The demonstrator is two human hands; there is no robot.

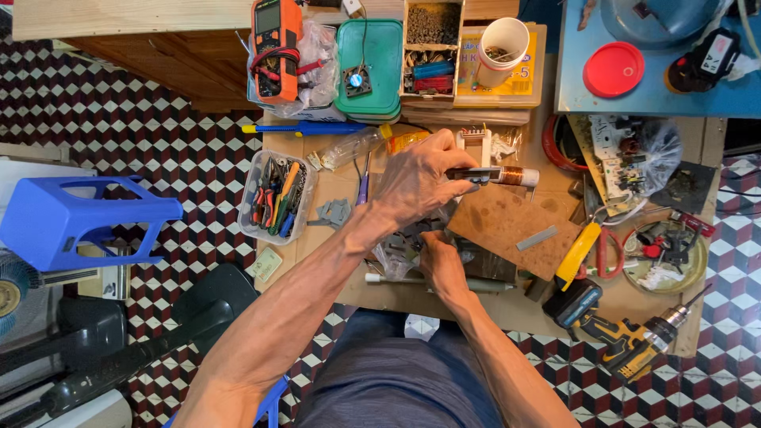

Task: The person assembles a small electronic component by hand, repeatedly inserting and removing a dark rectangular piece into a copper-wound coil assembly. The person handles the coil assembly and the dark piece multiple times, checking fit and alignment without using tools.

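1. Two bare hands work over the cluttered wooden desk [507, 313], and the brown square board [507, 222] lying on it serves as the landmark.
2. The left hand [420, 178] hovers at the board's upper left corner, fingers clenched around a slim dark cylindrical tool with a copper wire coil and a white tip [501, 175]; the tool lies level above the board's top edge, its white end pointing right.
3. The right hand [441, 265] sits just left of the board's lower edge, pressed down among small grey metal parts; whether it grips anything, I cannot tell.
4. Well left of the board stands a clear plastic tub of pliers and screwdrivers [277, 196].
5. Above the board, at the desk's far edge, are an orange multimeter [275, 47], a green lidded plastic box [369, 67] and a white paper cup [502, 49].
6. Right of the board lie a yellow-handled tool [578, 254], a round metal tin of small parts [666, 255] and, lower right, a yellow-and-black cordless drill [626, 337].
7. Far left of the board, on the checked tile floor, a blue plastic stool [75, 218] lies on its side.
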